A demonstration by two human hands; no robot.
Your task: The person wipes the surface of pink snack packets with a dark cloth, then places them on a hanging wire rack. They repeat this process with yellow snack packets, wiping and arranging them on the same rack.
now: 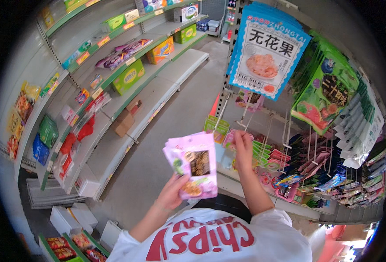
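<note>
My left hand [172,192] grips a small fanned stack of pink snack pouches [197,188] in front of my chest. The front pouch has a dark window that shows its contents. Off to the right, my right hand [244,152] reaches up to the hanging rack, its fingers drawn together beside a pink packet [229,140]. Whether those fingers pinch the packet or a metal hook is unclear. Another pink pouch [249,100] hangs higher up, partly behind the large blue-and-white fig silk bags [268,55].
Green pouches [327,88] and silvery white bags [359,127] hang at the right, near head height. Metal display hooks [287,129] stick out towards me. Across the grey aisle floor [153,131] runs a long shelf unit [166,83] with boxes and bags. White boxes [71,219] stand at lower left.
</note>
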